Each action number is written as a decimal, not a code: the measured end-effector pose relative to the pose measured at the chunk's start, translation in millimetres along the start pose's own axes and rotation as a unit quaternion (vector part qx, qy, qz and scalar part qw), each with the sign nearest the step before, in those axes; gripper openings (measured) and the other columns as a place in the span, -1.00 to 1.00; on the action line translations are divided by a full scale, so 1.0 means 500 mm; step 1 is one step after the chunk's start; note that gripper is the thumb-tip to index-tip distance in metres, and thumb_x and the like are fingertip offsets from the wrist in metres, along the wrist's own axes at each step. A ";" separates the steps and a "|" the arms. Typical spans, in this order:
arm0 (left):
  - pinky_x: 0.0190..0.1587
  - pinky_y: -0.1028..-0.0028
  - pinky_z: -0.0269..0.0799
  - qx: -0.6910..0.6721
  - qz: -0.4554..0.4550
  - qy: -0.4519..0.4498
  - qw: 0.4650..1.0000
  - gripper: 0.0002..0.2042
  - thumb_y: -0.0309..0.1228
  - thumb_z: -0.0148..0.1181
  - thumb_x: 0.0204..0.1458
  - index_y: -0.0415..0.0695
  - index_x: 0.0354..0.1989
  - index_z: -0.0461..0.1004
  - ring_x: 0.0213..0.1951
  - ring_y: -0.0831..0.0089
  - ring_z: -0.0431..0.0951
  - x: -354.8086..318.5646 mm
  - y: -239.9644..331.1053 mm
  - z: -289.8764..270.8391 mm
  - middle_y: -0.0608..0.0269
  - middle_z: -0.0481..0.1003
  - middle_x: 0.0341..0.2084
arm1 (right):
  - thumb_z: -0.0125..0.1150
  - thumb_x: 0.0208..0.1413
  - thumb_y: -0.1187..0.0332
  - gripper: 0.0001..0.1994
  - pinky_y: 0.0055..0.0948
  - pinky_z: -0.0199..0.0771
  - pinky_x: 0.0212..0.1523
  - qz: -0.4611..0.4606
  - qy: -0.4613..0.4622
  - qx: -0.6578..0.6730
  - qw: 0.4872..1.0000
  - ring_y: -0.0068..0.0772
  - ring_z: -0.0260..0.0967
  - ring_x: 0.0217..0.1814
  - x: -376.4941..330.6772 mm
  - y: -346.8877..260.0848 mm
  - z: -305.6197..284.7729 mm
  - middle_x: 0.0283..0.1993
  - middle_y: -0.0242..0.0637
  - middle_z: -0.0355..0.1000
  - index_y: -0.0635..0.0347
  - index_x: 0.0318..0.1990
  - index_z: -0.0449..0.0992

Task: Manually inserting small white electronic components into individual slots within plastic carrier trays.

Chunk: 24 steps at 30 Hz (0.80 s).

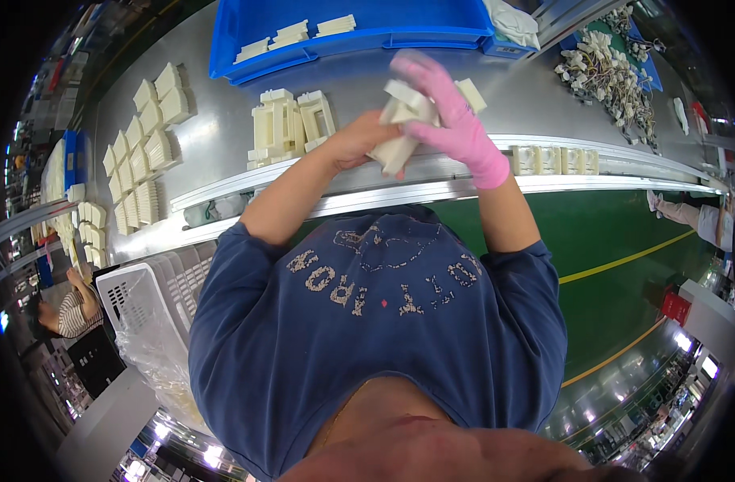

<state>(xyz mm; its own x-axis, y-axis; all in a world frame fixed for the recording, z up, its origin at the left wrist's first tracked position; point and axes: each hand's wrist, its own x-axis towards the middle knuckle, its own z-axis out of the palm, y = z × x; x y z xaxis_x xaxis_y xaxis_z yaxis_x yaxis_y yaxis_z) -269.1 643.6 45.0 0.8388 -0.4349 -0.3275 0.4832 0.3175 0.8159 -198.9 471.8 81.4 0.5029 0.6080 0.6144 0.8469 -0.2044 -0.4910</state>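
In front of my chest, above the near rail of the metal workbench (215,120), my bare left hand (358,142) is closed round a cream plastic housing (395,153). From the other side my right hand (460,136), in a pink glove, grips the same housing between thumb and fingers. Its fingertips are smeared by motion. A pale block-shaped end (471,95) shows just past the gloved fingers; I cannot tell whether it belongs to the held piece. To the left of my hands stand several cream plastic frames (272,128) grouped together.
A blue bin (367,38) with cream strips stands at the back. Rows of ribbed cream parts (146,153) lie left, and wired connectors (604,76) are heaped right. Small cream frames (553,160) line the rail. A white basket (134,297) sits lower left. Other people are farther off.
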 end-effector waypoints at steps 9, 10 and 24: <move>0.17 0.23 -0.05 0.811 0.028 0.079 0.579 -0.67 -0.52 -0.03 -0.11 0.10 -0.13 0.41 0.17 0.25 0.05 -0.002 0.035 -0.179 0.18 0.16 0.10 | 0.16 -0.20 0.18 -0.59 -0.27 0.19 -0.08 0.386 -0.298 -0.167 0.857 -0.06 0.21 -0.06 -0.129 0.015 -0.113 -0.17 -0.16 0.31 0.14 -0.15 0.34; 0.17 0.23 -0.05 0.812 0.030 0.079 0.578 -0.67 -0.52 -0.03 -0.11 0.10 -0.13 0.41 0.17 0.25 0.05 -0.004 0.026 -0.198 0.18 0.16 0.10 | 0.15 -0.21 0.25 -0.64 -0.26 0.19 -0.09 0.329 -0.257 -0.277 0.865 -0.09 0.20 -0.07 -0.160 0.027 -0.121 -0.18 -0.18 0.30 0.13 -0.19 0.35; -0.16 0.42 0.33 0.522 0.157 0.167 0.821 -0.75 -0.49 0.00 -0.12 -0.15 -0.20 0.38 -0.17 0.28 0.44 0.043 0.018 -0.155 0.20 0.43 -0.21 | 0.07 -0.16 0.23 -0.63 -0.25 0.34 -0.19 0.336 -0.422 -0.217 0.813 -0.12 0.35 -0.13 -0.055 0.200 0.115 -0.25 -0.07 0.41 0.23 -0.17 0.30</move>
<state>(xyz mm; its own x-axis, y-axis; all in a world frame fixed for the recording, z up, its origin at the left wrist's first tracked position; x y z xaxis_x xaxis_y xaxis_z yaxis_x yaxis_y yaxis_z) -227.1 702.3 8.3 0.9872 -0.1594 0.0062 -0.1023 -0.6026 0.7915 -138.1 478.9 -19.8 0.7351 0.5192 -0.4359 0.5025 -0.8489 -0.1638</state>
